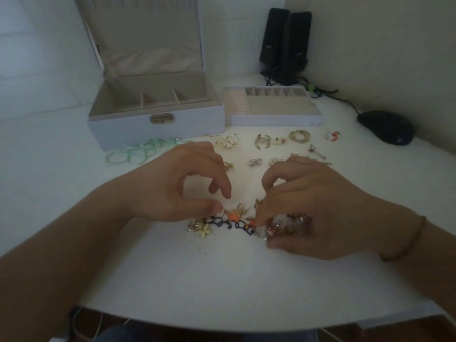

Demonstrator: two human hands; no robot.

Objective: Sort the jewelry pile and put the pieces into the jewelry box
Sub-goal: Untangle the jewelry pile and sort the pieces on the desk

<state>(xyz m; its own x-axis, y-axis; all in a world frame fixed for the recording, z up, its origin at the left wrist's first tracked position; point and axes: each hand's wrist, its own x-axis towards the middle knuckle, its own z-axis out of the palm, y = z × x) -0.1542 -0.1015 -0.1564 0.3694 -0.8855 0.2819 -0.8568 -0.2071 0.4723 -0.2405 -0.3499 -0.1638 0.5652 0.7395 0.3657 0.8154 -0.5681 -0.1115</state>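
A small jewelry pile (229,222) lies on the white table between my hands: a dark blue coiled band, orange pieces, a yellow flower charm (204,231) and gold bits. My left hand (187,183) hovers over its left end, fingers curled, thumb tip touching the pile. My right hand (303,208) rests on the pile's right end and pinches a clear beaded piece (283,227). The open jewelry box (158,124) stands behind, lid up, compartments bare. Its removable tray (276,119) sits to the right of it.
Sorted gold earrings (227,140), hoops (299,136), pearl studs (255,162) and a red-white ring (332,136) lie in rows before the box. Mint green ribbon (143,150) lies at left. A black mouse (386,127) and speakers (286,45) stand at back right.
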